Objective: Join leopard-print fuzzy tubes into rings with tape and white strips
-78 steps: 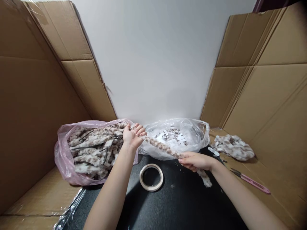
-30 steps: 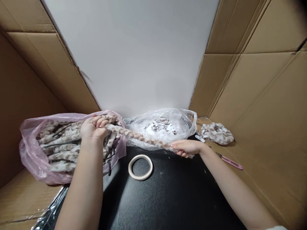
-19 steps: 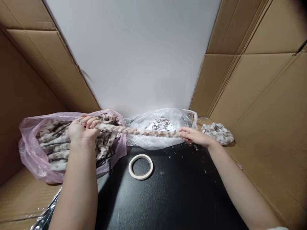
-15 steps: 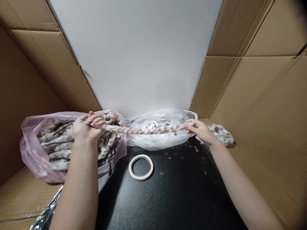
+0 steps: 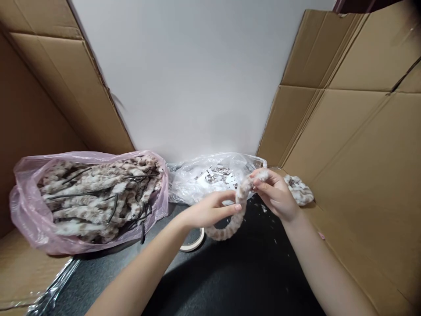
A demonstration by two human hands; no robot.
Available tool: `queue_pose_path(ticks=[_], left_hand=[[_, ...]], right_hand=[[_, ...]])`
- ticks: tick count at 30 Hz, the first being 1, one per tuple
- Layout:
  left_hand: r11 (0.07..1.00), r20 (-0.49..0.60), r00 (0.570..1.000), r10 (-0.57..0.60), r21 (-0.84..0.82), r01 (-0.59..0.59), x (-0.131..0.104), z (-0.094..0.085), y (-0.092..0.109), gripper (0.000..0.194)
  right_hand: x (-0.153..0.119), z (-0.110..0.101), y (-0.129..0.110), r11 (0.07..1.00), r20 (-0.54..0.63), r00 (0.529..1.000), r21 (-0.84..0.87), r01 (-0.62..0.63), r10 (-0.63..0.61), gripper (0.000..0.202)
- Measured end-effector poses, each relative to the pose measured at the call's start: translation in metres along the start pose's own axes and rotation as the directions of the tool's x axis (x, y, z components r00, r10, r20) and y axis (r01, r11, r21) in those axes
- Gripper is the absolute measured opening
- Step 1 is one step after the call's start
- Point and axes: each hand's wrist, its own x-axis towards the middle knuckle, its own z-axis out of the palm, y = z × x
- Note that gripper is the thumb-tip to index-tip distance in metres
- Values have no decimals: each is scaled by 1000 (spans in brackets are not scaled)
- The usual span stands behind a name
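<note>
A fluffy white-and-tan strip (image 5: pixel 226 231) hangs in a curve above the black table, bent upward at its right part. My right hand (image 5: pixel 274 195) pinches it near its upper end, whose furry tip sticks out past the thumb. Thumb and fingers of my left hand (image 5: pixel 215 208) close round the strip a little lower down. Behind and below my left hand, a roll of cream tape (image 5: pixel 194 246) lies partly hidden on the table.
At the left, a pink plastic bag (image 5: pixel 26 219) holds many furry strips with dark cords. A clear bag (image 5: pixel 184 182) with paper scraps stands behind the hands. Furry pieces (image 5: pixel 300 189) lie at right. Cardboard walls (image 5: pixel 355 145) flank the black table (image 5: pixel 210 281).
My left hand has moved right, from above the pink bag to near my right hand. The strip, stretched straight before, now hangs in a bend. The view has shifted slightly.
</note>
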Motion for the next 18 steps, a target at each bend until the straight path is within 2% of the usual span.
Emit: queue_pose_path(ticks=[3,8,14,18], left_hand=[[999,53,999,-4,-37,6,5,17,-10,27],[995,41,998,-54,-81,57,2,16,-16,41],[994,11,999,-43,-101,44,7,15,-20,45],[996,-20,999,-35,-87,33,8,13,-22,46]], right_hand=[[3,3,6,995,6,999,92,-45,45,37],[4,15,16,952,89,981,243,-187,170,41],[1,21,22,977,-28,994,185,-103,110,39],[3,18,28,991,3,997,103,-81,81,35]])
